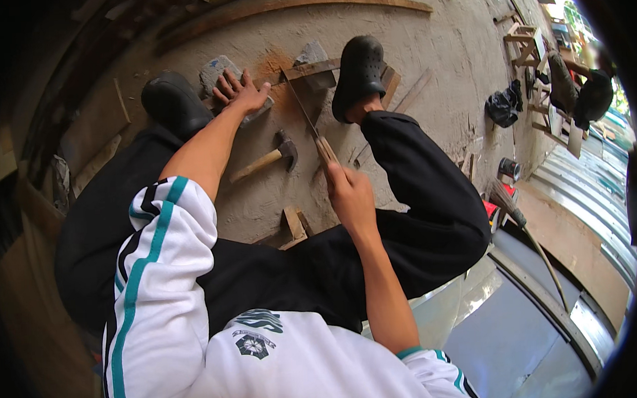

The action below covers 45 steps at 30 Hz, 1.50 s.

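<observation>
My right hand (351,196) is closed round the wooden handle of a handsaw (302,105). The saw's thin blade points away from me, its far end at a narrow strip of wood (310,69). My left hand (243,98) lies with fingers spread near the strip's left end, over grey blocks (219,68); how much wood is under the palm is hidden. My right foot in a black clog (360,75) rests over the strip's right part. Orange sawdust (277,66) lies around the cut. A claw hammer (267,161) lies on the ground between my legs.
Small wood offcuts (293,224) lie near my lap. A long curved board (304,1) lies at the far side. At right are a black plastic bag (504,104), a can (509,168), a broom (515,213) and corrugated metal sheets (585,190). Another person (592,95) is at the far right.
</observation>
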Each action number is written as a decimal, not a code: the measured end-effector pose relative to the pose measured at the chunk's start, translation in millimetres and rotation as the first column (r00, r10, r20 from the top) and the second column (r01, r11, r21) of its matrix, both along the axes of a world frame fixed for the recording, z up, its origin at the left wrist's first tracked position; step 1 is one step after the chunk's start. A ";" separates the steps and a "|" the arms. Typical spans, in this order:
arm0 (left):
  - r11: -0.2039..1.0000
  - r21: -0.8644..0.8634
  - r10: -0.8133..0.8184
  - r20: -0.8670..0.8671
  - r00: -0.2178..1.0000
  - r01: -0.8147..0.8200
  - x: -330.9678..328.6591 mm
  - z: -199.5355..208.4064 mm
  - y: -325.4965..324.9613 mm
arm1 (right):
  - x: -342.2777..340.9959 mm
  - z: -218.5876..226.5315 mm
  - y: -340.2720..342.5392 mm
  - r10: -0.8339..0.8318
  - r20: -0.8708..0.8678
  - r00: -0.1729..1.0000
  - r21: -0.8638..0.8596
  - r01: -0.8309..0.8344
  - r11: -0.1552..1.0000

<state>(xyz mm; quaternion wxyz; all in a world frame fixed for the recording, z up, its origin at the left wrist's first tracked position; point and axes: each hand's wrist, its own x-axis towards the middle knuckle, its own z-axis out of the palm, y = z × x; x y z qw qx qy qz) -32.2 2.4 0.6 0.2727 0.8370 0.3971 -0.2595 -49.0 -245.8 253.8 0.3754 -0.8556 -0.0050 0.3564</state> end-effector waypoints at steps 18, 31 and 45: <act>1.000 -0.013 0.001 0.027 1.000 0.000 0.4 5.2 0.7 | 13.2 -24.9 8.2 0.015 0.029 0.999 0.007 -0.015 1.000; 1.000 0.029 0.002 0.013 1.000 -0.003 -3.8 -7.4 9.2 | 12.0 -27.4 32.3 0.052 0.032 0.998 0.018 -0.053 0.998; 1.000 0.003 0.019 0.042 0.999 -0.019 0.8 1.5 -2.1 | 13.1 -15.3 25.4 -0.033 -0.080 0.996 0.025 0.035 0.999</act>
